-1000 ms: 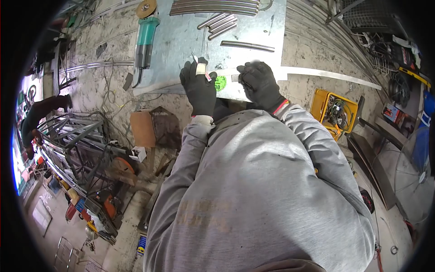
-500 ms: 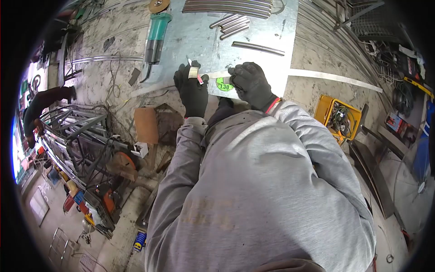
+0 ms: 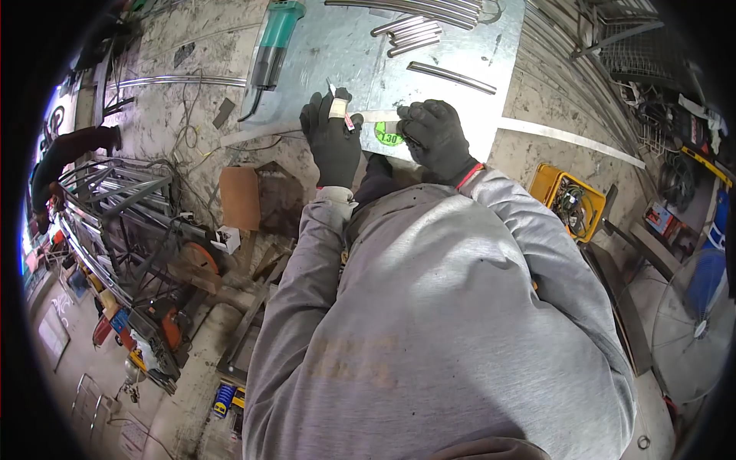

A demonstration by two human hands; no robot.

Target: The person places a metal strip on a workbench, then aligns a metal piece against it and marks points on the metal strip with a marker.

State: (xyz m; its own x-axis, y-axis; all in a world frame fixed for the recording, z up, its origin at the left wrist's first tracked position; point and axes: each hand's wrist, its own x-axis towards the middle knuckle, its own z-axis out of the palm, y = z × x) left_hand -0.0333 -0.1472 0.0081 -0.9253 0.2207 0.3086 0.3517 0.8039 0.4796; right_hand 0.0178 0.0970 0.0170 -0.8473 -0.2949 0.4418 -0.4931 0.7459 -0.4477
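My left hand (image 3: 332,138), in a dark glove, is closed around a small pale marker-like tool (image 3: 338,108) with a red part. A light flat strip (image 3: 377,116) runs between my hands over the edge of the metal sheet (image 3: 330,61). My right hand (image 3: 435,136), also gloved, has its fingers curled on the strip. Between the hands, a round green sticker (image 3: 388,135) marked 1.30 lies on the sheet. Beyond them are short metal tubes (image 3: 410,37) and a single tube (image 3: 451,77).
A green grinder (image 3: 274,46) lies at the sheet's left. A yellow crate (image 3: 567,201) with cables stands at the right. Metal frames (image 3: 123,199) and another person's dark sleeve (image 3: 73,157) are at the left. A fan (image 3: 690,330) stands lower right.
The view has shifted, so the sheet, tubes and grinder appear farther right and higher. Both hands stay near the strip, with the green sticker more exposed between them.
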